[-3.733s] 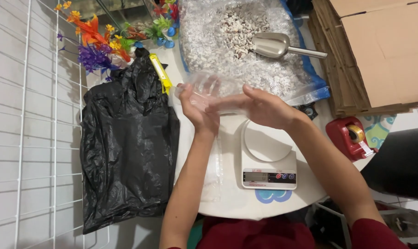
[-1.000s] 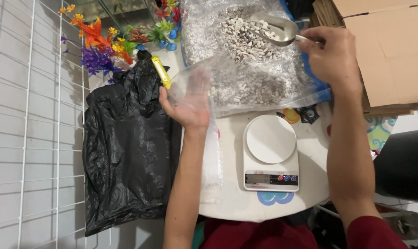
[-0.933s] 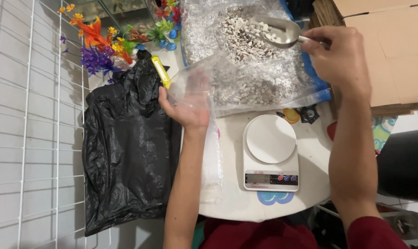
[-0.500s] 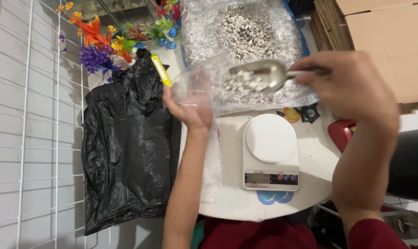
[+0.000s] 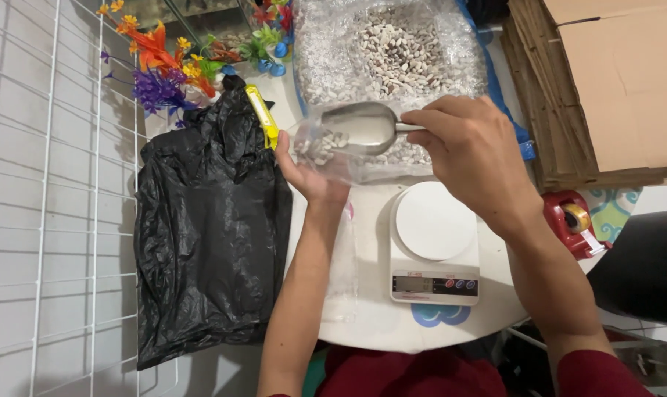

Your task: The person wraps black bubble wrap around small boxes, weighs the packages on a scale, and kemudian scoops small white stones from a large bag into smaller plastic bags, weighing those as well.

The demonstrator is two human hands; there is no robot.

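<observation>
My left hand [image 5: 304, 173] holds a small clear plastic bag [image 5: 326, 151] open over the round white table [image 5: 370, 323]. A metal scoop [image 5: 359, 131] is gripped by its handle in my right hand [image 5: 473, 154], and its mouth is pushed into the bag. Pale pebbles spill from the scoop into the bag. Behind both hands lies a large clear bag of pebbles [image 5: 392, 51]. A white kitchen scale [image 5: 435, 250] with a bare round pan sits just below my right hand.
A black plastic bag [image 5: 208, 235] lies left of the table, with a yellow utility knife [image 5: 262, 116] at its top. Colourful artificial plants [image 5: 171, 62] stand at the back left. Flat cardboard [image 5: 605, 81] is stacked right, a red tape dispenser [image 5: 572, 224] beside it. White wire grid [image 5: 54, 198] fills the left.
My right hand lifted the loaded scoop out of the large pebble bag and brought it left and down into the small bag. The left hand kept the bag open.
</observation>
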